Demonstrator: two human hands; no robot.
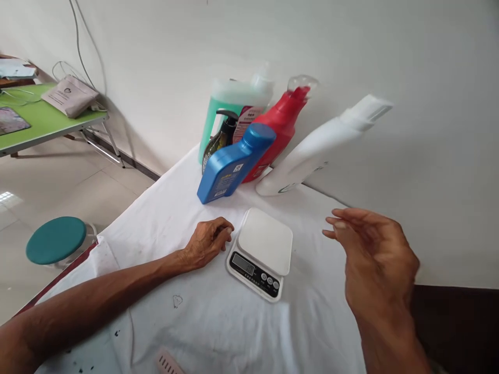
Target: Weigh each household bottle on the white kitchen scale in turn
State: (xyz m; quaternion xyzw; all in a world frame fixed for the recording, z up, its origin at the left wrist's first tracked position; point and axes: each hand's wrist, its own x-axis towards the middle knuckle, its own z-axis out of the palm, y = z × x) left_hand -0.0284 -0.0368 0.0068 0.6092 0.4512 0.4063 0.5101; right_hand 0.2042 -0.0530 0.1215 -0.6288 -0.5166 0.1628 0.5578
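Note:
A white kitchen scale [265, 241] lies on the cloth-covered table, its platform bare and its small display too faint to read. Close against its left edge rests my left hand [208, 241], fingers curled in loosely, with nothing visible in them. My right hand [374, 254] is raised to the right of the scale, fingers part-bent and apart, holding nothing. Behind the scale stand a blue bottle [230, 166], a white bottle [307, 153], a red bottle [278, 124], a dark pump bottle [222, 137] and a large jug of green liquid [210, 111].
White cloth [187, 322] covers the table, and a pink strap [168, 362] lies at its near edge. A teal stool [56, 240] stands on the floor at left. Farther off, a green table [31, 122] carries a beige pouch [70, 97]. The wall closes off the back.

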